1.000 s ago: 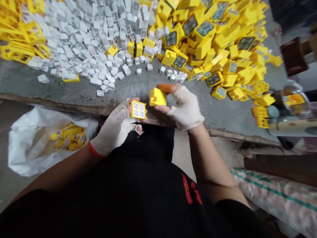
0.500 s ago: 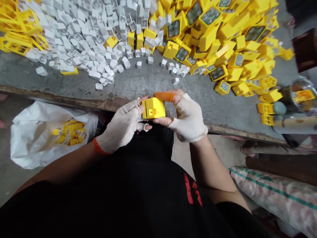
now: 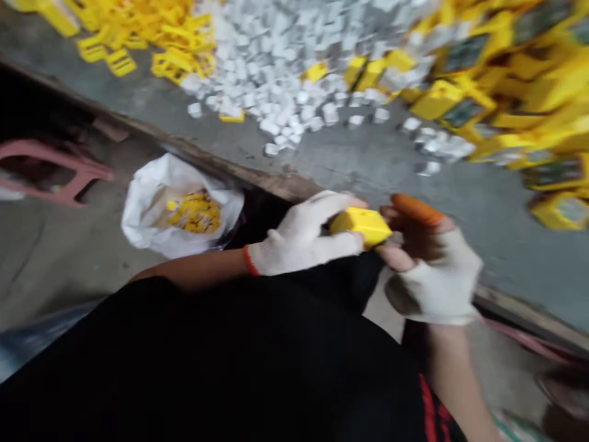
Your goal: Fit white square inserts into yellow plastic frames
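A yellow plastic case point(image 3: 363, 226), shaped like a small box, is held over the table's front edge. My left hand point(image 3: 308, 236), in a white knitted glove with an orange cuff, grips it from the left between fingers and thumb. At the case's right end is my right hand point(image 3: 432, 270), in a white fingerless glove with an orange cover on one finger. Its thumb and fingers are curled together close to the case, around something small and pale that blur leaves unclear.
Small white plastic caps point(image 3: 280, 92) lie heaped on the grey table point(image 3: 331, 153). Yellow frames point(image 3: 179, 58) are at the left, larger yellow cases point(image 3: 543, 104) at the right. Below the edge stand a white sack point(image 3: 142, 190) holding yellow pieces and a pink stool point(image 3: 55, 162).
The view has swung to the left, bringing the stool and more frames in. The yellow case has been turned, my left hand now wraps it more fully, and my right hand has shifted to its right end.
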The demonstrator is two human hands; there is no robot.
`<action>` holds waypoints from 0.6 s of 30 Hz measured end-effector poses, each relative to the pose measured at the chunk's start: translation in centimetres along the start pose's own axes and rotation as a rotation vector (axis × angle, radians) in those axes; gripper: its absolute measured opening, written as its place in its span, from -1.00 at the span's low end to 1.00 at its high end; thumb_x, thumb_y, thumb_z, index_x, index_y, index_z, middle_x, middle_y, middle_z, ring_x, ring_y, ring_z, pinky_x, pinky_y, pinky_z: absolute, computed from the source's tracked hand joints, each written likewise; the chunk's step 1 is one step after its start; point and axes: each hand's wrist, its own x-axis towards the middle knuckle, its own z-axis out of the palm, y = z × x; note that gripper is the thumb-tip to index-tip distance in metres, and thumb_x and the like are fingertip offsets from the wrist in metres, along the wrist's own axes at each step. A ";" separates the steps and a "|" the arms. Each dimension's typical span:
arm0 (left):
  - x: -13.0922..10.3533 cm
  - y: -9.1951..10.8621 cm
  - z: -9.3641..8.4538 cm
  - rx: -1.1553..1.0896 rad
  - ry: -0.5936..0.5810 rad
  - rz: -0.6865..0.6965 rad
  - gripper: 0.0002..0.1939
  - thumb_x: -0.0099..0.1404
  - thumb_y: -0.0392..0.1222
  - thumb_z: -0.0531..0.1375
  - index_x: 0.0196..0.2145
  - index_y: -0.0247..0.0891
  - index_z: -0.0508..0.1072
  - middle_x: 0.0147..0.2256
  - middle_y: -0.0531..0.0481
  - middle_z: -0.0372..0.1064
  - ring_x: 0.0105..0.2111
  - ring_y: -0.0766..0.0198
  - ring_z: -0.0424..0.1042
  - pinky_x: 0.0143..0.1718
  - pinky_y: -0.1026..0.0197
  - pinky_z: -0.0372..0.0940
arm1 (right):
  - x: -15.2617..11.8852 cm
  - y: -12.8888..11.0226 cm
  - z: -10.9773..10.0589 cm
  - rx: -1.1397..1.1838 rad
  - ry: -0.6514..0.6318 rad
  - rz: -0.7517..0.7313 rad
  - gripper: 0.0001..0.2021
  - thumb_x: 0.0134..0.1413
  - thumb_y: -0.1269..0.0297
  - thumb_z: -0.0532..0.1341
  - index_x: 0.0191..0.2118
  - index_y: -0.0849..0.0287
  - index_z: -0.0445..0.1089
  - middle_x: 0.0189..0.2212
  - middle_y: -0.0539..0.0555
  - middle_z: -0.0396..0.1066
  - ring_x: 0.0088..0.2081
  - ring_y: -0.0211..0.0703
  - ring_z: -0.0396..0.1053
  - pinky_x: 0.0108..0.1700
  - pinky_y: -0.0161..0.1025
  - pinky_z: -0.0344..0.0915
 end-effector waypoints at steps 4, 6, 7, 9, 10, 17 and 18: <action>-0.5 -0.4 -0.2 0.066 -0.014 0.018 -0.55 0.30 -0.32 0.57 0.12 -0.14 0.70 0.22 -0.07 0.66 0.26 -0.08 0.67 0.35 -0.02 0.55 | 0.4 -0.1 1.0 0.297 0.099 0.268 -0.49 -0.33 -0.38 0.74 -0.17 -0.45 0.82 -0.33 0.22 0.71 -0.38 0.29 0.64 -0.31 0.36 0.54; -0.9 -0.6 -0.3 0.068 -0.042 0.039 -0.55 0.37 -0.27 0.53 0.18 -0.22 0.68 0.23 -0.12 0.66 0.27 -0.10 0.67 0.40 -0.07 0.52 | 0.4 -0.9 1.1 0.285 0.087 0.355 -0.42 -0.45 -0.38 0.76 -0.20 -0.36 0.82 -0.31 0.21 0.69 -0.34 0.27 0.64 -0.28 0.32 0.59; -1.1 -0.7 -0.3 0.061 -0.060 0.049 -0.55 0.41 -0.23 0.49 0.22 -0.28 0.66 0.25 -0.14 0.66 0.29 -0.10 0.65 0.43 -0.07 0.49 | 0.3 -1.4 1.1 0.276 0.080 0.398 -0.40 -0.44 -0.37 0.76 -0.18 -0.30 0.83 -0.28 0.20 0.69 -0.30 0.26 0.66 -0.23 0.29 0.62; -1.4 -1.0 -0.3 0.038 -0.085 0.042 -0.52 0.50 -0.13 0.41 0.29 -0.34 0.63 0.27 -0.17 0.64 0.32 -0.08 0.62 0.46 -0.04 0.43 | 0.2 -2.1 1.6 0.273 0.087 0.455 -0.39 -0.39 -0.30 0.78 -0.15 -0.19 0.82 -0.24 0.18 0.70 -0.26 0.21 0.67 -0.19 0.19 0.65; -1.6 -1.0 -0.4 0.024 -0.081 0.025 -0.51 0.52 -0.08 0.37 0.30 -0.34 0.63 0.26 -0.17 0.65 0.32 -0.08 0.61 0.45 -0.01 0.43 | 0.2 -2.3 1.9 0.284 0.104 0.468 -0.40 -0.40 -0.26 0.79 -0.17 -0.16 0.81 -0.26 0.16 0.70 -0.28 0.15 0.66 -0.21 0.12 0.65; 0.0 -1.0 -2.9 -0.181 -0.142 0.017 -0.52 0.51 0.00 0.36 0.20 -0.42 0.64 0.23 -0.37 0.63 0.28 -0.16 0.61 0.41 -0.08 0.44 | 1.0 -3.8 2.9 0.438 0.110 0.505 -0.48 -0.44 -0.05 0.83 -0.24 -0.13 0.80 -0.33 0.05 0.73 -0.34 -0.02 0.64 -0.26 -0.08 0.66; 0.5 -1.1 -2.9 -0.293 -0.196 0.033 -0.50 0.52 0.04 0.35 0.22 -0.39 0.64 0.29 -0.36 0.61 0.35 -0.17 0.57 0.44 -0.08 0.42 | 1.2 -4.2 2.8 0.445 0.056 0.472 -0.51 -0.32 -0.07 0.81 -0.18 -0.17 0.81 -0.28 0.06 0.75 -0.29 0.01 0.67 -0.22 -0.05 0.68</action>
